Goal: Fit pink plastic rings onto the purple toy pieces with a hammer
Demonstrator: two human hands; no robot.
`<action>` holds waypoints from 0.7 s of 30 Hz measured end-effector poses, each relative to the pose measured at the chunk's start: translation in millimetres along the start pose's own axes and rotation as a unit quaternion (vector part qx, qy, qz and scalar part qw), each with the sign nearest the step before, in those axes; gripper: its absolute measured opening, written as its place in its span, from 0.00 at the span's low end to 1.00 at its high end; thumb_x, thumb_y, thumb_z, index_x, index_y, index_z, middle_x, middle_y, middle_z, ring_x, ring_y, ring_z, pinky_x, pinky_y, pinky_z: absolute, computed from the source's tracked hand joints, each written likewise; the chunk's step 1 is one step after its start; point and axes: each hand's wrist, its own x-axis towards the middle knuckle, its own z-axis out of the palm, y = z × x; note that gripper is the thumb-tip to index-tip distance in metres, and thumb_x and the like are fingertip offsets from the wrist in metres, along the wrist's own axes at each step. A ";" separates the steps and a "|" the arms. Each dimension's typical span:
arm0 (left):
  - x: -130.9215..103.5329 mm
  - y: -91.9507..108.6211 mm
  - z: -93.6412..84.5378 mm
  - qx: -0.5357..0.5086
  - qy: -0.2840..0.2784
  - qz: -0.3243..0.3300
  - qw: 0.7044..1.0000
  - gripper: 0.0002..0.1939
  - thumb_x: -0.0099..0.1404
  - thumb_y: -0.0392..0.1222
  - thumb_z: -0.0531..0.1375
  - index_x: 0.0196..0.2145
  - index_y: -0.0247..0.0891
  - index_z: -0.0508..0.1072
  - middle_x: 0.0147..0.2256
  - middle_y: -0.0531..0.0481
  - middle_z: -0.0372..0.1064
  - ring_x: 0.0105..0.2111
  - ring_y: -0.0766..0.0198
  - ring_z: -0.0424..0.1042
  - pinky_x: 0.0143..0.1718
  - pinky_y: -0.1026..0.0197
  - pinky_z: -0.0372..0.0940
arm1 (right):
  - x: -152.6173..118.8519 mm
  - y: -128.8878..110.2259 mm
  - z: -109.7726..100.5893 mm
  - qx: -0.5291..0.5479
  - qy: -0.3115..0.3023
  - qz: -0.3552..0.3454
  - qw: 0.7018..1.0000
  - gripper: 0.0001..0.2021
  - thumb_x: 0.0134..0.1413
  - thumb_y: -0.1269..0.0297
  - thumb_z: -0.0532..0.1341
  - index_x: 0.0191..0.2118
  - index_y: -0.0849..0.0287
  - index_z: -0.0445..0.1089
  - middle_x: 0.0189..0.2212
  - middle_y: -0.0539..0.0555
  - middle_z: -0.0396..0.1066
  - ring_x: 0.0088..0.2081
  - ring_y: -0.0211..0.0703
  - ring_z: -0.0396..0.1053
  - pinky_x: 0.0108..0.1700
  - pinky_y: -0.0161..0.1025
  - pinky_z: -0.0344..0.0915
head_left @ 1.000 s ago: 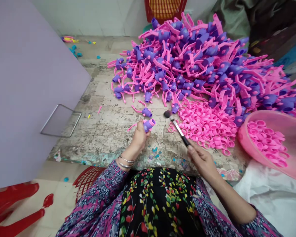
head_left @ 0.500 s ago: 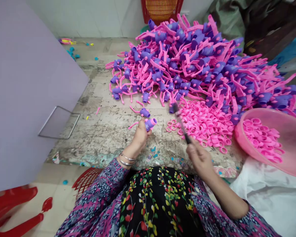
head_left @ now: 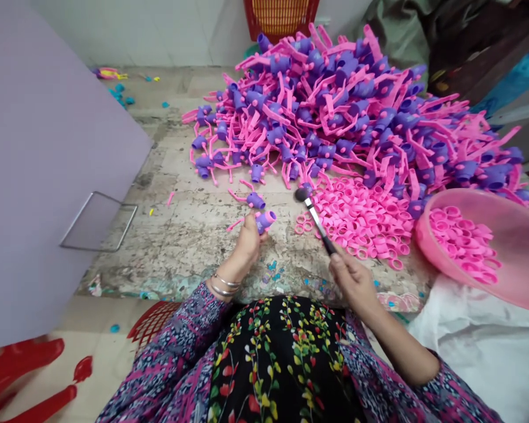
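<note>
My left hand [head_left: 248,238] is closed on a purple doll torso [head_left: 264,222] with a pink arm sticking out to the left. Its hollow, pink-rimmed end faces up and right. In my right hand [head_left: 351,277] is the black handle of a small hammer [head_left: 316,220] with a metal shaft and dark head. The hammer head hangs apart from the held torso, beside the loose pink rings [head_left: 365,220]. Just beyond my left hand lies another purple torso [head_left: 255,200] with pink arms. My fingertips around the held torso are partly hidden.
A large heap of purple torsos with pink arms [head_left: 335,106] covers the back of the worn table [head_left: 158,235]. A pink bowl [head_left: 520,252] of rings stands at right. A lilac panel [head_left: 57,147] with a wire handle borders the left; a red basket [head_left: 282,20] is behind.
The hammer was blurred by motion and now shows sharply, its head slightly left and lower. The whole view has shifted a little; my left hand keeps its hold on the torso.
</note>
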 end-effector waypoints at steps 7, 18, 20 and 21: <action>-2.0 -0.6 -4.0 0.023 -0.006 0.035 0.999 0.16 0.70 0.48 0.44 0.26 0.41 0.56 0.12 0.61 0.50 0.10 0.74 0.42 0.14 0.69 0.37 | 2.3 13.2 6.6 -0.056 -0.070 -0.016 0.996 0.25 0.62 0.48 0.53 0.56 0.57 0.71 0.52 0.57 0.73 0.56 0.52 0.69 0.58 0.49 0.65; -27.4 -9.9 -16.6 0.107 -0.147 0.093 0.979 0.27 0.68 0.59 0.43 0.20 0.40 0.60 0.13 0.56 0.52 0.14 0.71 0.52 0.18 0.66 0.51 | 9.4 6.6 20.1 -0.433 -0.114 -0.057 0.893 0.21 0.68 0.59 0.49 0.62 0.56 0.62 0.42 0.60 0.72 0.35 0.49 0.73 0.33 0.41 0.65; -33.8 -12.2 -15.3 0.138 -0.140 0.099 0.975 0.27 0.67 0.62 0.45 0.21 0.39 0.62 0.14 0.54 0.57 0.16 0.69 0.57 0.21 0.65 0.56 | 10.7 7.7 25.0 -0.467 -0.113 -0.063 0.875 0.21 0.68 0.60 0.49 0.62 0.57 0.62 0.41 0.60 0.70 0.32 0.47 0.70 0.31 0.40 0.62; -37.2 -12.6 -14.3 0.151 -0.137 0.098 0.974 0.27 0.67 0.63 0.46 0.23 0.39 0.64 0.16 0.53 0.60 0.18 0.68 0.60 0.23 0.65 0.58 | 11.6 9.2 26.3 -0.480 -0.109 -0.072 0.868 0.21 0.68 0.60 0.49 0.62 0.58 0.63 0.41 0.61 0.69 0.33 0.47 0.69 0.32 0.40 0.61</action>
